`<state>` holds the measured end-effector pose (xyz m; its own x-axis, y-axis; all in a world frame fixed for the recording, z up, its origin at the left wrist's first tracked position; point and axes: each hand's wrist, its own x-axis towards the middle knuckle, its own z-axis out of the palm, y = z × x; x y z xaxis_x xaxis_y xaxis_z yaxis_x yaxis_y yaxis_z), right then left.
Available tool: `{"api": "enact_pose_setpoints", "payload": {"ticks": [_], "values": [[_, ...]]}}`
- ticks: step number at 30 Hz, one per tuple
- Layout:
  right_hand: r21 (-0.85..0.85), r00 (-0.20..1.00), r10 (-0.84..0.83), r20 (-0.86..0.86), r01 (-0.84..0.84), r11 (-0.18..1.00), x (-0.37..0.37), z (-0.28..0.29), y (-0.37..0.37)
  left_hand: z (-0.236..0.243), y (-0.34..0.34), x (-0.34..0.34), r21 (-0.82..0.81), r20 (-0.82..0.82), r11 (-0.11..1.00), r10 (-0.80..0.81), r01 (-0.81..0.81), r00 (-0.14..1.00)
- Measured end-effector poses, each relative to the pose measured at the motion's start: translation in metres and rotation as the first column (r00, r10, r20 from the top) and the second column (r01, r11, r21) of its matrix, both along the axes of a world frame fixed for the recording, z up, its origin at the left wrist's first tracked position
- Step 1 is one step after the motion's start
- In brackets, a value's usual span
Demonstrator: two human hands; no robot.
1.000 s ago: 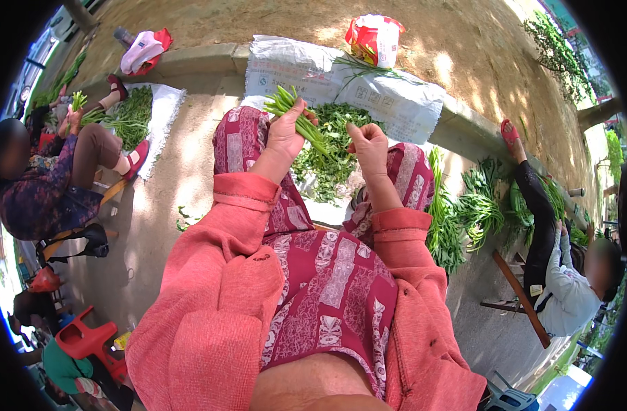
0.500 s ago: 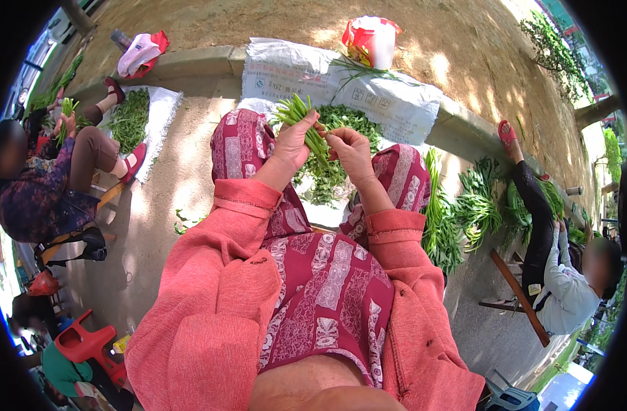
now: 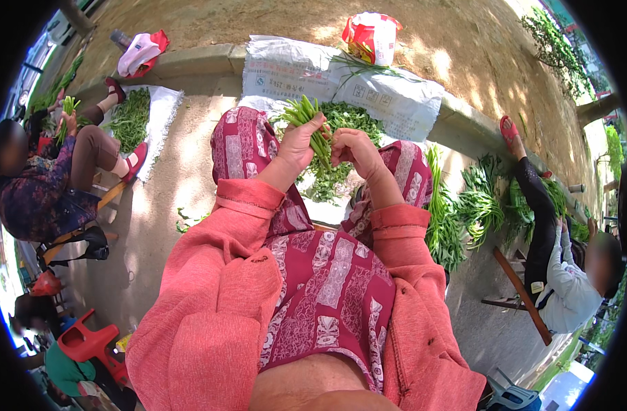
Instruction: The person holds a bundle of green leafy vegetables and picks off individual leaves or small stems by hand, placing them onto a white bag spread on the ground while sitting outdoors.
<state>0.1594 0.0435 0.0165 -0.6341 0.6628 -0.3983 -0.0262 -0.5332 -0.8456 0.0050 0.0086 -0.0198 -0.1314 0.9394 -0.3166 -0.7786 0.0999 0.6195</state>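
In my left hand (image 3: 301,140) is a bunch of green stems (image 3: 302,108), held upright and tilted, cut ends and leafy tops hard to tell apart. My right hand (image 3: 352,147) is beside its lower part, thumb and fingers pinched at the stems; what they grip is too small to name. Beneath both hands, between my knees in patterned magenta trousers, lies a pile of picked leaves (image 3: 348,115) on white woven sacking (image 3: 279,72).
Long greens (image 3: 478,202) lie at my right. A seated person (image 3: 36,198) with greens is at left, another (image 3: 563,288) at right. A red-white bag (image 3: 370,40) stands beyond the sacking near the curb (image 3: 190,64). A red stool (image 3: 80,342) is at lower left.
My right hand has come left to the bunch and then bent lower along it. My left hand, still holding the stems, has shifted slightly right.
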Motion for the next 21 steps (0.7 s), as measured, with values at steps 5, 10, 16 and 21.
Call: {"api": "enact_pose_setpoints", "payload": {"ticks": [5, 10, 16, 21], "values": [[0.033, 0.996, 0.090, 0.017, -0.091, 0.995, 0.007, -0.002, -0.005, -0.001, 0.012, -0.016, -0.075, 0.116, 0.987, 0.150, -0.142, 0.982], [0.522, 0.868, -0.206, 0.452, -0.070, 0.850, 0.001, -0.014, -0.006, -0.004, 0.016, -0.027, -0.008, 0.132, 0.989, 0.147, -0.147, 0.980], [0.849, 0.870, -0.461, 0.172, 0.106, 0.517, -0.024, -0.004, -0.024, -0.001, 0.010, -0.011, 0.035, 0.074, 0.996, 0.081, -0.084, 0.994], [0.869, 0.834, -0.511, 0.207, 0.083, 0.487, -0.035, -0.009, -0.029, 0.001, 0.008, 0.001, 0.032, -0.002, 0.993, 0.117, -0.116, 0.993]]}}
